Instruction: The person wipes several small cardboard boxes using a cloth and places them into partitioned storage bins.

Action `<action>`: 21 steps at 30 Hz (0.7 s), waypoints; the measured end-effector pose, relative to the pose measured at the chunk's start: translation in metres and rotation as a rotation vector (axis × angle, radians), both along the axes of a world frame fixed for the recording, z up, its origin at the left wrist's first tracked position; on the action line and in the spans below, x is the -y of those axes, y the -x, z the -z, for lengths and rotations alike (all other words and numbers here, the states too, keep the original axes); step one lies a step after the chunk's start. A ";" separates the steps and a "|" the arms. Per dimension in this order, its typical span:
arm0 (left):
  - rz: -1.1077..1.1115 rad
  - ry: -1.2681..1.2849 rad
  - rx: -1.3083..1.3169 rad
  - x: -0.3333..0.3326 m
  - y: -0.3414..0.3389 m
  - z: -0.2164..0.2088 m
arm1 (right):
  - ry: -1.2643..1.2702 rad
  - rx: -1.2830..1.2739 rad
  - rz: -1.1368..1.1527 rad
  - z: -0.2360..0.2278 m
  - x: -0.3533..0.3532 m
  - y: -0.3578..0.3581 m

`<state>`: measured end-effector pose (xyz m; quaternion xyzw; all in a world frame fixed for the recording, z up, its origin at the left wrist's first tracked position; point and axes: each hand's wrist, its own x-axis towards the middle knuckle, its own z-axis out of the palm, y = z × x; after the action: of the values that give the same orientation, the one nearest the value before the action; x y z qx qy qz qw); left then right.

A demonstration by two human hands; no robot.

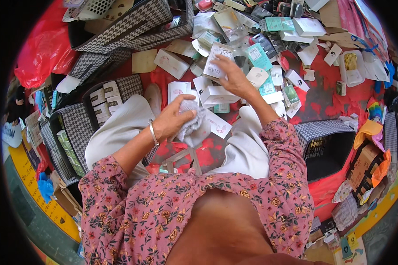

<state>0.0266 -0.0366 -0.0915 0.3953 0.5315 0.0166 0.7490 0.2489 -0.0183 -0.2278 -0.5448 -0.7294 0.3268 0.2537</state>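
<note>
My left hand point(171, 118) is closed round a crumpled grey-white cloth point(191, 119), held low between my knees. Farther forward, my right hand point(235, 78) grips a white box point(216, 52) with dark printing, its fingers lying across the face. Just beneath that hand rests another white box point(219, 96). Beside it, close to my left hand, stands a white box with a pink flower print point(178, 89). A flat white card with a pink print point(217, 125) lies between my legs.
A heap of small boxes and blister packs point(263, 44) spreads ahead. Houndstooth-patterned bins point(128, 26) stand at far left, one with small cartons point(103, 104) at my left leg. Another dark bin point(327, 150) is at my right. A red plastic bag point(44, 53) lies far left.
</note>
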 end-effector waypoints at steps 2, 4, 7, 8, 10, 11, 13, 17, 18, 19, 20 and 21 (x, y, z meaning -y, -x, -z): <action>-0.223 0.100 0.040 -0.008 -0.010 -0.012 | 0.222 -0.178 0.296 -0.015 0.002 -0.004; -0.320 0.009 0.087 -0.009 -0.004 -0.002 | 0.570 -0.567 0.051 -0.026 0.001 -0.003; -0.364 -0.130 0.129 -0.011 -0.002 0.010 | 0.575 -0.862 -0.243 -0.085 0.011 0.030; -0.419 -0.070 0.156 -0.010 -0.007 0.009 | 0.246 -0.655 -0.335 -0.095 0.009 0.038; -0.509 0.056 0.176 -0.007 -0.018 -0.004 | 0.181 -0.575 -0.296 -0.112 0.012 0.053; -0.533 0.145 0.267 -0.011 -0.017 -0.002 | 0.242 -0.538 -0.247 -0.112 0.012 0.055; -0.576 0.325 0.442 -0.026 -0.011 0.008 | 0.238 -0.458 -0.194 -0.101 0.009 0.050; -0.180 -0.219 -0.181 -0.054 -0.010 0.027 | 0.363 -0.777 0.234 -0.058 0.006 0.013; -0.127 -0.302 -0.253 -0.059 -0.011 0.048 | 0.352 -0.781 0.289 -0.047 0.004 -0.001; -0.074 -0.386 -0.320 -0.067 -0.011 0.077 | 0.449 -0.787 0.484 -0.054 0.004 -0.014; -0.017 -0.479 -0.382 -0.077 -0.018 0.096 | 0.421 -0.825 0.564 -0.039 0.004 -0.025; 0.154 -0.813 -0.463 -0.080 -0.036 0.105 | 0.393 -0.858 0.641 -0.023 0.004 -0.037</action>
<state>0.0630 0.0433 -0.1961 0.6879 0.6041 0.0791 0.3945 0.2859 -0.0219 -0.2048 -0.5944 -0.2847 0.5549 0.5077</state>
